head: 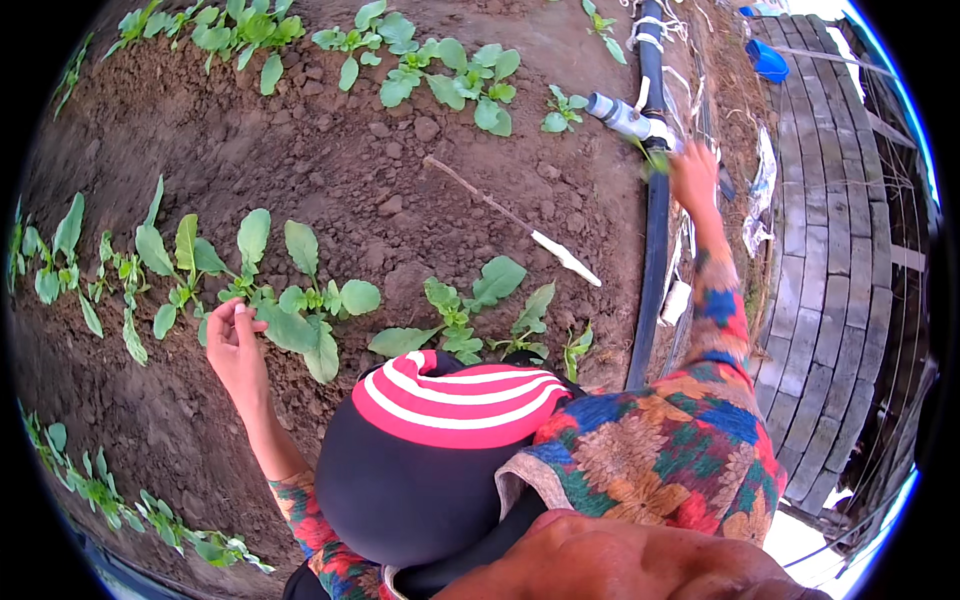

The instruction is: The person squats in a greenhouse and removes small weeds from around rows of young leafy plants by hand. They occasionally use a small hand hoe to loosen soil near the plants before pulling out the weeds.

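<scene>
My left hand (236,349) is at a leafy green seedling (289,319) in the middle row, thumb and fingertips close together at its leaves; whether they pinch a leaf cannot be told. My right hand (694,176) reaches out over the dark irrigation pipe (657,240). A small blurred green sprig (658,161) shows just left of its fingers; whether the hand holds it is unclear. Beside the hand, a grey valve fitting (619,116) branches off the pipe. On the bare soil between two plant rows lies a thin stick with a white wrapped end (566,259).
Further seedlings (469,79) grow in a row at the top, others (169,525) at lower left. Right of the pipe are white string, a white spool-like roll (676,303), crumpled plastic (761,195), a brick wall (817,300) and a blue container (767,61).
</scene>
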A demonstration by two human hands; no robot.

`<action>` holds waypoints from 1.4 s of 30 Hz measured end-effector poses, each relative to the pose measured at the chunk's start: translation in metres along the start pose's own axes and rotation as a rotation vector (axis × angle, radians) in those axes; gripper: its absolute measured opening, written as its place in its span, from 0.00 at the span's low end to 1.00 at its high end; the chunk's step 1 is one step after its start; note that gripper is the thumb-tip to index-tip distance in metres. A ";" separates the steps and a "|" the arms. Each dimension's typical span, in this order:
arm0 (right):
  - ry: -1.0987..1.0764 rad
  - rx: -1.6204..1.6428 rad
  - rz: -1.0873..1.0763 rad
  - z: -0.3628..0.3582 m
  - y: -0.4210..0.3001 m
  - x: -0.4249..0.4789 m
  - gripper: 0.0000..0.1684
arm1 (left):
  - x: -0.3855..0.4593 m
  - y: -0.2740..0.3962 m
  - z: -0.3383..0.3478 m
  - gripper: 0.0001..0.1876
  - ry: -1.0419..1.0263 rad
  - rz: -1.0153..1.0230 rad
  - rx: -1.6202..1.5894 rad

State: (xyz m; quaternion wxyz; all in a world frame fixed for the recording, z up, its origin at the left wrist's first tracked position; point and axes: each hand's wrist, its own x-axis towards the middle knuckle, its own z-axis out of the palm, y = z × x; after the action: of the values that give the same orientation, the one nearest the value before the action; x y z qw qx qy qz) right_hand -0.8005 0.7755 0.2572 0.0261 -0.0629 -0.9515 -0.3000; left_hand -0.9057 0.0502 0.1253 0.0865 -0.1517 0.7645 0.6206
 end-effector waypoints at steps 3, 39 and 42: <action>-0.797 -0.397 0.379 -0.022 0.061 -0.125 0.09 | 0.010 -0.003 0.004 0.12 -0.023 0.023 0.014; 0.103 0.617 0.344 0.133 -0.129 0.123 0.13 | 0.001 -0.024 0.000 0.12 0.032 -0.038 0.078; 0.231 0.510 0.034 0.114 -0.144 0.121 0.16 | 0.003 -0.020 -0.001 0.12 0.025 -0.045 0.085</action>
State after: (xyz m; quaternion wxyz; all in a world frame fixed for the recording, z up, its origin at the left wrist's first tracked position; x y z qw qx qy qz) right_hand -0.9416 0.7370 0.0929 0.1545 -0.0357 -0.9858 -0.0555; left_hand -0.9017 0.0451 0.1063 0.0970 -0.1729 0.7874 0.5836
